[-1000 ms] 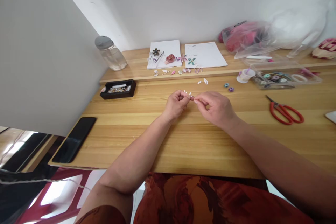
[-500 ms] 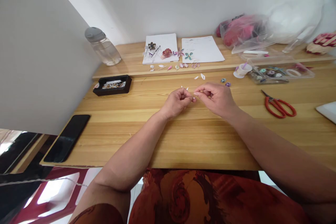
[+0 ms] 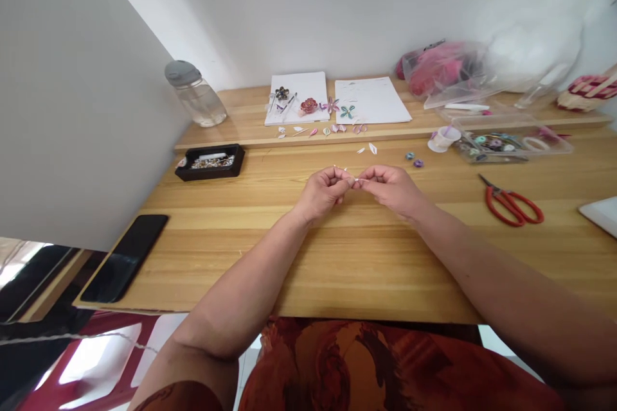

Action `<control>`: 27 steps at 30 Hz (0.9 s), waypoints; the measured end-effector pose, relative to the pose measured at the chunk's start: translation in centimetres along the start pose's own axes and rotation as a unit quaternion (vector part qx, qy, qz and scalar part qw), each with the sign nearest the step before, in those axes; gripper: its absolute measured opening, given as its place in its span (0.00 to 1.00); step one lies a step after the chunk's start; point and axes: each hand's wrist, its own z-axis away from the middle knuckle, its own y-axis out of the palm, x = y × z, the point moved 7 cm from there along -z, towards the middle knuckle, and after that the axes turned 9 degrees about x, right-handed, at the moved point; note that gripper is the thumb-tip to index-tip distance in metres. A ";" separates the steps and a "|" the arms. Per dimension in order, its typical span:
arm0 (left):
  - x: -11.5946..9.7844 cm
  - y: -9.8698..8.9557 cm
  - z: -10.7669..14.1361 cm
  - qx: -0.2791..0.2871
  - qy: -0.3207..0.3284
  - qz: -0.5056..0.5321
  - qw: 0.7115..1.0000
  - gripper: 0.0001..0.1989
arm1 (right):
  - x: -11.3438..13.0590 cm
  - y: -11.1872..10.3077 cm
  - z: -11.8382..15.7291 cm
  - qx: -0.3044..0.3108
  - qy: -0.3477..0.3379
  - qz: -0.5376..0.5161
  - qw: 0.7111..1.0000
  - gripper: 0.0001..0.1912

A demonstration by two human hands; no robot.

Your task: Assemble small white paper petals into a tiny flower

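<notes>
My left hand (image 3: 328, 191) and my right hand (image 3: 388, 189) meet above the middle of the wooden table (image 3: 366, 270). Both are closed in a pinch on a small white piece (image 3: 357, 180) between the fingertips. Most of that piece is hidden, so its kind is unclear. White tips peek out behind the left fingers. Just beyond the hands lie white petal-shaped pieces (image 3: 373, 148). A teal bead-like piece (image 3: 409, 156) and a purple one (image 3: 418, 163) rest past my right hand.
Red-handled scissors (image 3: 513, 205) lie to the right, near a clear box (image 3: 535, 151) and a thread spool (image 3: 443, 139). On the left are a black tray (image 3: 212, 170), a phone (image 3: 125, 257) and a water bottle (image 3: 197, 96). Finished flowers (image 3: 308, 106) sit on the raised ledge.
My right hand has lowered and turned slightly, and its fingertips now meet those of my left hand at the small white piece. The whole view has shifted slightly.
</notes>
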 end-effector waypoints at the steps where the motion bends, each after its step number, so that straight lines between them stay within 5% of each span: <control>1: 0.1 -0.4 0.0 -0.024 0.003 0.001 1.000 0.13 | 0.0 0.2 0.1 0.001 0.004 -0.003 1.000 0.15; 8: 0.4 -1.9 -0.1 -0.104 0.025 -0.042 0.993 0.09 | 2.8 1.0 1.7 -0.033 -0.061 0.121 0.990 0.09; 13: 0.5 -0.6 -0.1 -0.023 0.003 -0.085 0.996 0.09 | 4.2 -0.8 1.8 -0.089 -0.127 0.163 0.974 0.08; 18: 0.0 0.4 0.1 0.046 0.001 -0.065 0.997 0.13 | 2.5 -1.5 0.3 -0.051 -0.106 0.093 0.989 0.11; 24: -0.1 -0.7 -0.1 -0.030 0.019 -0.006 0.999 0.15 | 0.1 0.3 0.0 0.002 -0.007 -0.021 1.000 0.16; 27: -0.1 -1.3 -0.1 -0.078 0.031 -0.005 0.996 0.13 | 0.7 1.1 0.6 0.013 -0.008 0.017 1.000 0.14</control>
